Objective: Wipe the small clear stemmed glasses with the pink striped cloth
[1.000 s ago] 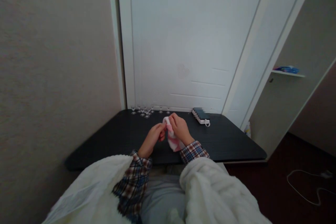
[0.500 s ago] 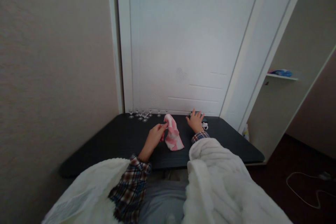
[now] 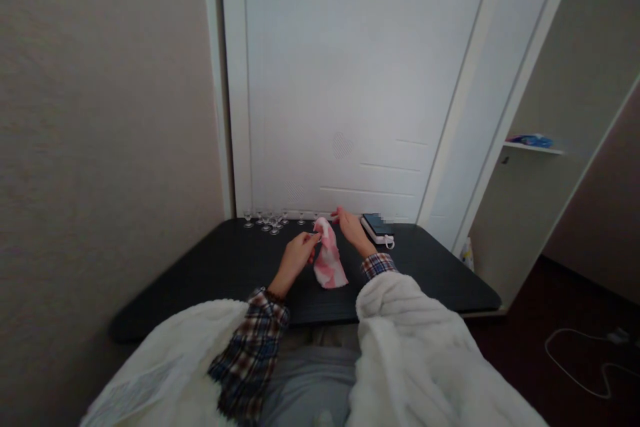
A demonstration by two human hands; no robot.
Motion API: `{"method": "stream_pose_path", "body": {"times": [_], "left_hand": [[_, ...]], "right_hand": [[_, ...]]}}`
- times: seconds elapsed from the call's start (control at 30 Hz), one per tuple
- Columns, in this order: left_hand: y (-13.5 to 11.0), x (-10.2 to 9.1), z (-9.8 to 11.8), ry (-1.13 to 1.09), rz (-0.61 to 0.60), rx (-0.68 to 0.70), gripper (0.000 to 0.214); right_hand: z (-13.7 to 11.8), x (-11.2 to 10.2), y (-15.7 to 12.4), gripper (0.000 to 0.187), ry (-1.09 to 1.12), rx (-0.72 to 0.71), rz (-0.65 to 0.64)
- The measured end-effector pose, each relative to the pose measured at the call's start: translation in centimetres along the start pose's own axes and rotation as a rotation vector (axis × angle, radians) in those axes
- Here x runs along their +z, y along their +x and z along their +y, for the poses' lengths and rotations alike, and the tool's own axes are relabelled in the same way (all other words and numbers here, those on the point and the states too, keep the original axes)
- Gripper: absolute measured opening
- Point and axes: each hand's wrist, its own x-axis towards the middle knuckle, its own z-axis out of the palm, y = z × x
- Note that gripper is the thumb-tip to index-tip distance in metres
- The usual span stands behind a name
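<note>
A pink and white cloth (image 3: 330,261) hangs in folds over the middle of the dark tabletop, its lower edge spreading near the surface. At the cloth's upper left side, my left hand (image 3: 296,255) is closed in a pinch on it. A small pale bit shows at those fingertips, too small to name. My right hand (image 3: 354,230) is just right of the cloth's top, apart from it, with fingers stretched up and to the left. Several small clear stemmed glasses (image 3: 275,222) stand behind and left of the cloth.
A dark-screened phone (image 3: 377,224) lies on a white object with a ring-shaped loop (image 3: 389,242) at the table's back right. The black table (image 3: 200,280) backs onto a white panelled door (image 3: 350,80). A white cable (image 3: 575,360) lies on the floor at right.
My right hand has moved left from the phone towards the cloth, uncovering the phone and the white object below it. My left hand keeps its pinch on the cloth, nearly still.
</note>
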Motion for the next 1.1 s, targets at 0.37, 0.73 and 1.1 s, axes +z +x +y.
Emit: {"method": "stream_pose_path", "body": {"times": [0.37,0.73,1.1], "left_hand": [[3.1,0.5,0.6,-0.07,0.036,0.081,0.032],[3.2,1.1,0.5,-0.387,-0.042,0.032,0.036],[3.0,0.2,0.5,-0.64,-0.017,0.061,0.042]], "right_hand": [[-2.0,4.3,-2.3,0.041,0.421,0.127,0.093],[-1.4,4.7,-3.5,0.039,0.605,0.182,0.174],[-1.4,5.0,-3.7,0.047,0.761,0.215,0.067]]}}
